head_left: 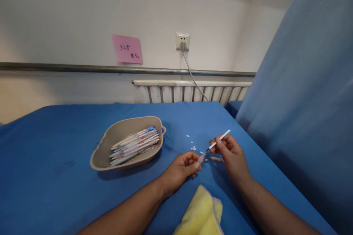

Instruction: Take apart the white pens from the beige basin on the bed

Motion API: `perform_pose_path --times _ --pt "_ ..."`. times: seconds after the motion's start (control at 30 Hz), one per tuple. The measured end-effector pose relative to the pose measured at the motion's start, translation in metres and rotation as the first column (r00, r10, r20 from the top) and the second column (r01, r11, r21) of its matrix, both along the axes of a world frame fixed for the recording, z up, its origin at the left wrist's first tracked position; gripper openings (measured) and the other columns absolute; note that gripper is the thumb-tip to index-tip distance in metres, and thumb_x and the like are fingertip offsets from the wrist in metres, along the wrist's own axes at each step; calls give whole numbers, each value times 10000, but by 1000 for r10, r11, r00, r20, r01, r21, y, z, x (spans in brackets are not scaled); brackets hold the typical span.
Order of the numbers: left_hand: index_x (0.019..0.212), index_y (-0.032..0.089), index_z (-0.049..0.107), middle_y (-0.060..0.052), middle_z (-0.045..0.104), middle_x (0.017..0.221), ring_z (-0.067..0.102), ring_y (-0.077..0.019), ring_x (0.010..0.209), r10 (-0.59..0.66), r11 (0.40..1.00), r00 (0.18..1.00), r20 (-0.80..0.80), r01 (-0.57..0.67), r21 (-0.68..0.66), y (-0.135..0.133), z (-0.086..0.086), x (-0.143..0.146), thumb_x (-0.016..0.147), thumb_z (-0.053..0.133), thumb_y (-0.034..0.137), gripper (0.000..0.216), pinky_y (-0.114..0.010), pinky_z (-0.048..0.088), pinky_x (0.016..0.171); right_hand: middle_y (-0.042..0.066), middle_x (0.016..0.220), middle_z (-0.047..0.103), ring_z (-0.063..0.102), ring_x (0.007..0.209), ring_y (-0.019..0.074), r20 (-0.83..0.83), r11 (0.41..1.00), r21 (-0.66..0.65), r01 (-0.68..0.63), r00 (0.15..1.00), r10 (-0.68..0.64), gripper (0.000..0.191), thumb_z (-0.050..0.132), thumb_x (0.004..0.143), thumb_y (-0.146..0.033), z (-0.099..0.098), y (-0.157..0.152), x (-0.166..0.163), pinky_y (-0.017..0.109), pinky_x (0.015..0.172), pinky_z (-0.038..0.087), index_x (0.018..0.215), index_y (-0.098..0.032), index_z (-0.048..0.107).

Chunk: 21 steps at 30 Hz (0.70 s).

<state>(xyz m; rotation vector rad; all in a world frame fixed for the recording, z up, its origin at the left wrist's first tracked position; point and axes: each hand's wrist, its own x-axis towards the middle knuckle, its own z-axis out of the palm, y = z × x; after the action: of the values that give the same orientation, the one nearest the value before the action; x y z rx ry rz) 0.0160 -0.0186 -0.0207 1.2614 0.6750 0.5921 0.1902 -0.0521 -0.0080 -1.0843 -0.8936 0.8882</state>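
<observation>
My left hand is closed on a short, pale, translucent pen barrel piece. In my right hand, thumb and fingers pinch a slim white pen refill, which slants up to the right. The refill's dark lower end meets or nearly meets the top of the barrel piece; I cannot tell if it is inside. Under the right hand lies a pinkish pen part on the blue cloth. Several tiny white bits are scattered beside the hands.
Left of my hands, a beige plastic basket holds a pile of pens. A folded yellow towel lies close to me on the blue-covered surface. A blue curtain hangs on the right. Behind stands a white rail.
</observation>
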Motion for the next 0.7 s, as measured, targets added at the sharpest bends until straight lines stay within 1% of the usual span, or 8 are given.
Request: perform_pose_path --times 0.1,0.23,0.33,0.43,0.57,0.7 --pt "822 145 583 2 589 707 495 -82 584 -6 1000 1000 30 7 -31 -4 -3 -1 676 726 458 374 -210 380 581 7 761 667 594 617 132 6 1000 -25 -3 1000 3 300 683 729 -469 -2 -4 -1 255 609 483 839 -204 594" --pt "819 142 589 0 597 694 496 -82 574 22 999 998 60 -20 -40 -6 -8 -1 649 745 445 381 -216 389 581 7 705 648 611 690 164 29 999 -9 32 999 -32 260 653 768 -456 -9 -7 3 273 653 479 848 -213 606" --pt "806 139 589 3 600 687 493 -78 567 28 998 998 65 -24 -53 -6 -9 0 638 751 442 382 -214 391 580 15 726 651 616 727 177 35 1000 -6 22 999 -22 250 650 779 -435 -11 -8 5 286 677 474 880 -211 610" --pt "824 137 596 -2 617 705 500 -77 577 29 998 998 57 -26 -57 -6 -7 0 644 750 430 377 -212 395 589 10 718 649 603 698 160 56 1000 -21 -3 998 4 249 652 781 -426 -8 -8 1 273 661 466 882 -204 601" --pt "848 134 622 -6 621 719 515 -81 597 16 999 999 38 -15 -35 -3 -2 -1 659 746 424 367 -212 399 597 -1 686 631 569 631 131 89 996 -9 -92 992 92 243 633 794 -428 -2 -5 -5 251 616 454 851 -196 592" --pt "836 132 634 -11 628 721 517 -85 597 15 1000 999 30 -14 -17 -2 2 -1 662 747 421 355 -210 401 591 -3 697 626 556 607 118 95 995 1 -100 990 100 238 643 786 -421 0 -2 -5 245 598 446 838 -194 593"
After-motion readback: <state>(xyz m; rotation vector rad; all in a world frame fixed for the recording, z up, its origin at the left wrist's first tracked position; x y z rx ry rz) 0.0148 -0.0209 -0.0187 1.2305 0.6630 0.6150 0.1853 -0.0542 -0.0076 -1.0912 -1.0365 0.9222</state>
